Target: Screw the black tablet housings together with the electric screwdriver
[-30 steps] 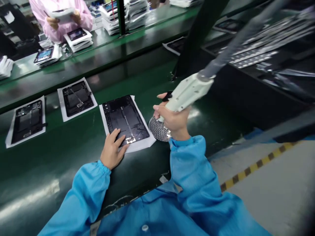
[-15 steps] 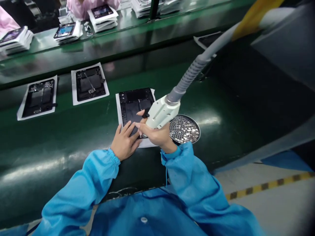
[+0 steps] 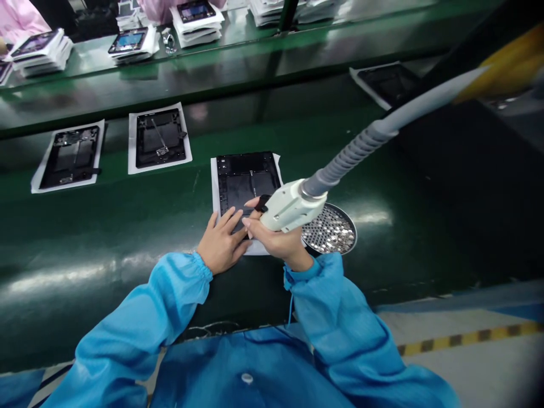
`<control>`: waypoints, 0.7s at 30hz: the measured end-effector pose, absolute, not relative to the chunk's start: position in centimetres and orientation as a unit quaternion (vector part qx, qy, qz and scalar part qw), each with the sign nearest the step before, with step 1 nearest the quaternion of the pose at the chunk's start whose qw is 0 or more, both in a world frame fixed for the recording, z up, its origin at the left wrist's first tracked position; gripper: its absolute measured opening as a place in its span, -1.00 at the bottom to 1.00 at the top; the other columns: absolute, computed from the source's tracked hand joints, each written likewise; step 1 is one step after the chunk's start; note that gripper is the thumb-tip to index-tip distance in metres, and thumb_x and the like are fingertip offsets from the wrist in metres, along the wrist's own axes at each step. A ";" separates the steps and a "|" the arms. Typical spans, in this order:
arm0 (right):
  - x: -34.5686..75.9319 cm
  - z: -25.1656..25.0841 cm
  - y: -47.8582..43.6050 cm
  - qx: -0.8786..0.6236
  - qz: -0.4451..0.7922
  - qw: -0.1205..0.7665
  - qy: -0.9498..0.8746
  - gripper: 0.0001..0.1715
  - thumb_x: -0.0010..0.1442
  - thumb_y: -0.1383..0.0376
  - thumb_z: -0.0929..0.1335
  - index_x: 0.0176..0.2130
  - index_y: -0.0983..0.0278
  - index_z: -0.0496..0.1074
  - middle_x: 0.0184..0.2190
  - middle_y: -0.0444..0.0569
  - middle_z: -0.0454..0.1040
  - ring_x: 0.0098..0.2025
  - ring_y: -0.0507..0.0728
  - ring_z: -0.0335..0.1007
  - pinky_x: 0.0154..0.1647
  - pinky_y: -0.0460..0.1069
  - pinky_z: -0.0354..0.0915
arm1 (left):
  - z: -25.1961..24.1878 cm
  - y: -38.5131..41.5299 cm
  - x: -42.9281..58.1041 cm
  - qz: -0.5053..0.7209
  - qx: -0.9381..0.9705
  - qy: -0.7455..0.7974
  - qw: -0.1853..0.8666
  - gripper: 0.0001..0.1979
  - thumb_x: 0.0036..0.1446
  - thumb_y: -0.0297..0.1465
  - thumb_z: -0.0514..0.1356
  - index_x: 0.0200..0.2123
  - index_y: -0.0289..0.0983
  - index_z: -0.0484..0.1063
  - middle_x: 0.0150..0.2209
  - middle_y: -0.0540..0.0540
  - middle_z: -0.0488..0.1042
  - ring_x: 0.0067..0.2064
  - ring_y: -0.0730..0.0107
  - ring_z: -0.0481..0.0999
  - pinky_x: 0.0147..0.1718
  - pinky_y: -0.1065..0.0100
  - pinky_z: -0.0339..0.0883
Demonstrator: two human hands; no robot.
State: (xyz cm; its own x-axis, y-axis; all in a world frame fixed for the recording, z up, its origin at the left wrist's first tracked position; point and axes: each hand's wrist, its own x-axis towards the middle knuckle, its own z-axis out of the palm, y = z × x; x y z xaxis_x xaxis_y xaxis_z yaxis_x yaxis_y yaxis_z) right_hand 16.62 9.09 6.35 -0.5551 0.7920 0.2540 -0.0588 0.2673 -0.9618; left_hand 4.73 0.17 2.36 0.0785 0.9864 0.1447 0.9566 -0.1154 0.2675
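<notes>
Dark green worktop, glossy, scuffed at its near edge. Laid directly on it: two white sheets at left, a centre sheet and a far-right sheet. A round perforated dish is set beside the centre sheet. Behind, a green counter is loaded with layered stacks.
</notes>
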 end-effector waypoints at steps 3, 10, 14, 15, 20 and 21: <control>16.6 6.4 9.1 -0.272 0.541 0.387 -0.696 -0.85 0.02 0.31 0.39 -0.32 0.24 0.36 -0.65 -0.20 0.34 -0.50 0.08 0.42 -0.28 0.06 0.48 | 2.3 0.2 4.8 0.147 0.734 0.661 0.052 -0.62 0.28 -0.27 0.06 0.10 -0.24 0.41 0.24 -0.27 0.27 0.33 -0.04 0.10 0.22 -0.19 0.02; 16.5 6.3 9.2 -0.255 0.542 0.404 -0.691 -0.82 0.00 0.32 0.40 -0.31 0.24 0.37 -0.59 -0.18 0.39 -0.48 0.06 0.43 -0.28 0.05 0.47 | 2.5 0.3 4.8 0.149 0.731 0.663 0.056 -0.64 0.29 -0.28 0.06 0.06 -0.25 0.44 0.25 -0.26 0.26 0.33 -0.05 0.09 0.23 -0.21 -0.01; 17.2 6.5 10.0 -0.259 0.525 0.452 -0.673 -0.74 0.04 0.33 0.40 -0.21 0.24 0.36 -0.63 -0.24 0.35 -0.56 0.03 0.36 -0.38 0.03 0.43 | 2.7 -0.4 5.2 0.140 0.737 0.659 0.046 -0.61 0.29 -0.24 0.06 0.09 -0.26 0.42 0.24 -0.31 0.26 0.31 -0.09 0.13 0.20 -0.24 0.03; 17.5 6.6 10.3 -0.264 0.515 0.463 -0.672 -0.74 0.05 0.32 0.39 -0.19 0.23 0.36 -0.64 -0.25 0.35 -0.57 0.03 0.35 -0.40 0.02 0.42 | 2.8 -0.7 5.3 0.140 0.740 0.657 0.043 -0.60 0.29 -0.22 0.06 0.09 -0.27 0.42 0.24 -0.32 0.26 0.31 -0.10 0.14 0.19 -0.25 0.04; 18.4 7.1 11.1 -0.288 0.496 0.471 -0.671 -0.72 0.05 0.31 0.39 -0.18 0.22 0.36 -0.68 -0.28 0.33 -0.63 0.02 0.31 -0.44 0.04 0.40 | 2.8 -2.0 5.2 0.186 0.753 0.629 0.047 -0.60 0.26 -0.15 0.09 -0.01 -0.27 0.49 0.19 -0.31 0.33 0.27 -0.11 0.21 0.18 -0.24 0.11; 18.5 7.1 11.1 -0.288 0.496 0.472 -0.669 -0.71 0.04 0.31 0.39 -0.18 0.22 0.36 -0.69 -0.29 0.33 -0.64 0.03 0.30 -0.43 0.05 0.41 | 2.8 -2.0 4.7 0.217 0.745 0.629 0.051 -0.62 0.27 -0.17 0.08 -0.05 -0.28 0.52 0.16 -0.30 0.37 0.25 -0.07 0.25 0.18 -0.18 0.15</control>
